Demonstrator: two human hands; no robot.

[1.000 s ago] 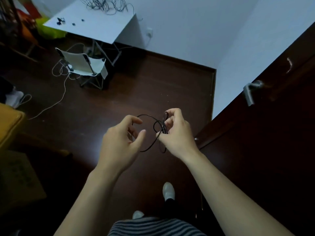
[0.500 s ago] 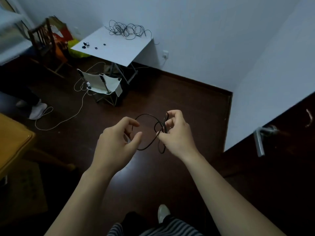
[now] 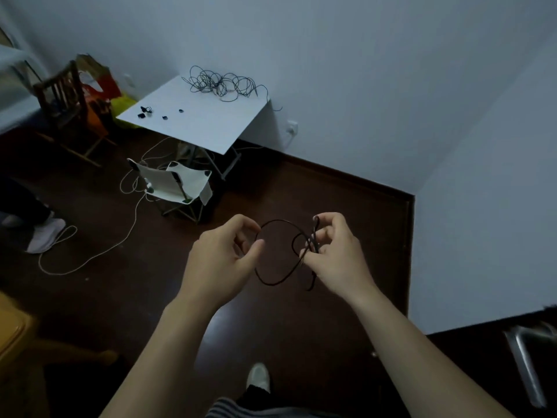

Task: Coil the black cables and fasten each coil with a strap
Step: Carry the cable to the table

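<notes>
The dark wooden floor fills most of the view, and over the last second the view has swung up and round. The white tabletop now sits fuller in frame, and the door has slid off to the lower right. The tangle of black cables lies along the tabletop's far edge, one strand hanging over its right corner. That suggests plenty of coiling remains. Between the person and the tabletop stands a folding chair. The hands have barely altered their hold, so the coil in hand looks formed but not yet strapped. The left hand curls thumb and forefinger about the left side of the loop. The right hand pinches the point where the turns cross. The held cable hangs in the air between both hands, well apart from the tabletop, with a short end dangling below the right hand. Small dark pieces, possibly straps, lie near the tabletop's left corner.
</notes>
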